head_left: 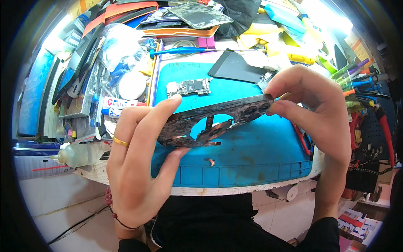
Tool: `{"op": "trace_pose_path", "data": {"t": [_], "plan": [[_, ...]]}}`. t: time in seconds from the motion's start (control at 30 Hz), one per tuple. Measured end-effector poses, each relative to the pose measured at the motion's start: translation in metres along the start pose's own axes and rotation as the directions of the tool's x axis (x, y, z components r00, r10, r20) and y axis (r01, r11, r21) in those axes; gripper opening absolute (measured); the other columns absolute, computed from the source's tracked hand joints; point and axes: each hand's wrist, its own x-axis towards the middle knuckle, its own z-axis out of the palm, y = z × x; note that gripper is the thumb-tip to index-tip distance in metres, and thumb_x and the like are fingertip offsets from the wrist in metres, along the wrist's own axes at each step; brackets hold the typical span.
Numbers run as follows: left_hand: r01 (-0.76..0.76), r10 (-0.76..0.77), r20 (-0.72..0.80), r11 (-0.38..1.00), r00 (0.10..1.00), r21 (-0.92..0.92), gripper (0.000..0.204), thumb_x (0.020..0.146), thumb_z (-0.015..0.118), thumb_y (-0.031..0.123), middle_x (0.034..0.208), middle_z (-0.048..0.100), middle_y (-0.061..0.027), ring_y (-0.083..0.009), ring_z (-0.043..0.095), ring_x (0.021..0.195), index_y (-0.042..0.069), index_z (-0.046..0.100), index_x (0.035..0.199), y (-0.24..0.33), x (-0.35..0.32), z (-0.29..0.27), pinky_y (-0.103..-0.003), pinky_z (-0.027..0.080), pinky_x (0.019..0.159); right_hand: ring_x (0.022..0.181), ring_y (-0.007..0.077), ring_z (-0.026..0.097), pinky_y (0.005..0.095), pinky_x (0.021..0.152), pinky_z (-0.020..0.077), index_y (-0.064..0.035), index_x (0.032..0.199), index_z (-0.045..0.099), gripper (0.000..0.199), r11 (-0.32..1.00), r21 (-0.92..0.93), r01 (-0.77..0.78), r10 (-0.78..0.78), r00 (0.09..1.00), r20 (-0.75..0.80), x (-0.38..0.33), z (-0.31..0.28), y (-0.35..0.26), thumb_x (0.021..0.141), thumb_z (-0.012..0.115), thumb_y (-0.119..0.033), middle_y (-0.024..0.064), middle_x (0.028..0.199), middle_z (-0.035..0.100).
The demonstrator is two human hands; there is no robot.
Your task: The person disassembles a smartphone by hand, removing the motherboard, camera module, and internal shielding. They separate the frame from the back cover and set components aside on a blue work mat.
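My left hand (136, 168) grips one end of a stripped phone frame (218, 106), thumb below it and fingers over the top edge. A gold ring is on one finger. At the other end, by the round camera openings, my right hand (321, 101) has thumb and forefinger closed on the frame's corner. The frame is tilted above the blue work mat (252, 155), its worn inner side partly showing. Behind it lies a small phone circuit board (195, 87). A tiny silver part (264, 80) sits close to my right fingertips. One small copper-coloured scrap (211, 162) rests on the mat.
A dark flat panel (237, 69) and a blue screwdriver (180, 51) lie beyond the frame. Phone shells (201, 17) are piled at the back. Left are plastic bags, a white round disc (132, 85) and a dropper bottle (82, 154). Red-handled pliers (303, 140) lie at right.
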Motion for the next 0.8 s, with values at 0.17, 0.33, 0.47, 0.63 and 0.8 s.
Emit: {"op": "trace_pose_path", "data": {"t": [0.17,0.33,0.47,0.63,0.8], "plan": [[-0.102,0.105,-0.046,0.994,0.993,0.048,0.075,0.081,0.081,-0.021,0.132,0.061,-0.0139,-0.0271,0.066,0.123,0.003,0.066,0.150,-0.006,0.007,0.001,-0.039,0.060,0.104,0.098,0.0169,0.079,0.0304,0.090,0.0640,0.0032,0.116,0.076,0.021,0.991,-0.112,0.076,-0.084,0.994,-0.065,-0.001,0.002,-0.005,0.095,0.081,0.005,0.0108,0.111,0.079],[-0.205,0.239,-0.144,0.954,0.960,0.218,0.056,0.079,0.084,-0.017,0.121,0.065,-0.0158,-0.0335,0.068,0.110,0.002,0.070,0.130,-0.012,0.018,0.011,-0.040,0.058,0.093,0.099,0.0176,0.080,0.0308,0.091,0.0639,0.0026,0.113,0.077,0.022,0.968,-0.196,0.155,-0.173,0.982,-0.079,0.000,0.008,0.000,0.092,0.080,0.010,0.0110,0.108,0.080],[-0.223,0.243,-0.127,0.963,0.962,0.149,0.043,0.080,0.085,-0.013,0.116,0.068,-0.0170,-0.0376,0.070,0.102,0.001,0.069,0.117,-0.010,0.016,0.011,-0.043,0.059,0.088,0.100,0.0218,0.081,0.0337,0.092,0.0641,0.0010,0.108,0.077,0.024,0.933,-0.232,0.276,-0.291,0.956,-0.029,0.004,0.006,0.007,0.087,0.081,0.012,0.0119,0.105,0.081],[-0.233,0.235,0.007,0.961,0.972,0.147,0.036,0.084,0.089,-0.001,0.115,0.071,-0.0182,-0.0385,0.073,0.099,0.001,0.070,0.114,-0.001,0.003,0.001,-0.045,0.062,0.086,0.101,0.0268,0.081,0.0370,0.089,0.0643,-0.0019,0.098,0.073,0.024,0.904,-0.282,0.323,-0.301,0.946,0.118,0.005,-0.004,0.003,0.082,0.080,0.015,0.0124,0.102,0.080],[-0.327,0.326,0.051,0.910,0.944,0.256,0.030,0.083,0.086,0.002,0.120,0.073,-0.0195,-0.0391,0.076,0.108,0.000,0.072,0.110,0.001,-0.006,0.002,-0.046,0.064,0.090,0.099,0.0291,0.081,0.0376,0.081,0.0635,-0.0037,0.090,0.067,0.024,0.916,-0.283,0.283,-0.200,0.936,0.290,0.002,-0.011,-0.002,0.080,0.078,0.016,0.0111,0.102,0.077]]}}
